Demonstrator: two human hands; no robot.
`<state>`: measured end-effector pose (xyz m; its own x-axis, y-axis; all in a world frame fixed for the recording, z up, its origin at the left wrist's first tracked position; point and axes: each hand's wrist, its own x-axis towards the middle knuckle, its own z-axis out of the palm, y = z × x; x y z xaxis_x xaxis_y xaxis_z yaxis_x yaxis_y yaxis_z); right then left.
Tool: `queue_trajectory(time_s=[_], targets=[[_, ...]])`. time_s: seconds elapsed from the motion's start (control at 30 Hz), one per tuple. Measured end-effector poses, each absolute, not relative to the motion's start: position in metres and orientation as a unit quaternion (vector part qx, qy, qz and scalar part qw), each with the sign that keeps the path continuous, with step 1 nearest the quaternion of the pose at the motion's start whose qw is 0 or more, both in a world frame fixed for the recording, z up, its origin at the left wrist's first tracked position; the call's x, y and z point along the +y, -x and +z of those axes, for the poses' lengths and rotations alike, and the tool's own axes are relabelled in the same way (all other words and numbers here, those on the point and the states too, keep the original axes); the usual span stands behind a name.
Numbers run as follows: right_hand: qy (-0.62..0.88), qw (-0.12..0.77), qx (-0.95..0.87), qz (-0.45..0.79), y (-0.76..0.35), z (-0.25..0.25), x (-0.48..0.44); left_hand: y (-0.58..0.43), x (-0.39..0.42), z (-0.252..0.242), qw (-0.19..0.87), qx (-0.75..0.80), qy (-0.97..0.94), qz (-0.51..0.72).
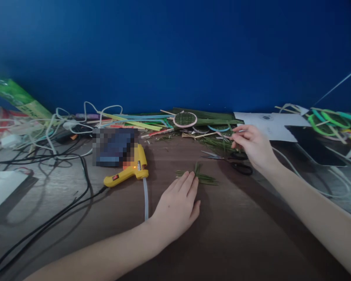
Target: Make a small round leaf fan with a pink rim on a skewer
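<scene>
My left hand lies flat on the table, fingers stretched out, with its fingertips on a small bunch of narrow green leaf strips. Some strips cross each other, and part of the bunch is hidden under the fingers. Farther right and raised, my right hand pinches thumb and fingers together around what looks like a thin green leaf strip; little of it shows. Below that hand, scissors with black handles lie with their blades pointing left. Behind it is a pile of cut green strips.
A yellow glue gun with a lit orange light lies left, its glue stick pointing toward me. Black cables cross the left side. Along the blue wall are a round woven piece with a pink rim, papers and a phone.
</scene>
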<state>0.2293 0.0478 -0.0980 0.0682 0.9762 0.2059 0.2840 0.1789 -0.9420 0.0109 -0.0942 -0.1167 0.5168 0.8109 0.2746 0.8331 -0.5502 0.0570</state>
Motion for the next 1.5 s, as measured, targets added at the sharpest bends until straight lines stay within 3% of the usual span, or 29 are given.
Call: queue_trajectory(time_s=[0.17, 0.4, 0.7, 0.87, 1.5], targets=[[0.481, 0.422, -0.653, 0.406, -0.224, -0.097, 0.042, -0.011, -0.094, -0.115, 0.033, -0.474, 0.870, -0.132], [0.428, 0.213, -0.732, 0.485, -0.212, -0.080, 0.023, -0.010, -0.094, -0.113, 0.037, -0.476, 0.869, -0.131], [0.399, 0.107, -0.783, 0.465, -0.208, -0.075, 0.015, -0.010, -0.093, -0.116, 0.034, -0.478, 0.868, -0.132], [0.394, 0.068, -0.838, 0.371, -0.207, -0.070, 0.013, -0.011, -0.093, -0.112, 0.008, -0.491, 0.863, -0.117], [0.436, 0.023, -0.839, 0.324, -0.212, -0.081, 0.011, -0.014, -0.091, -0.112, 0.029, -0.493, 0.862, -0.116]])
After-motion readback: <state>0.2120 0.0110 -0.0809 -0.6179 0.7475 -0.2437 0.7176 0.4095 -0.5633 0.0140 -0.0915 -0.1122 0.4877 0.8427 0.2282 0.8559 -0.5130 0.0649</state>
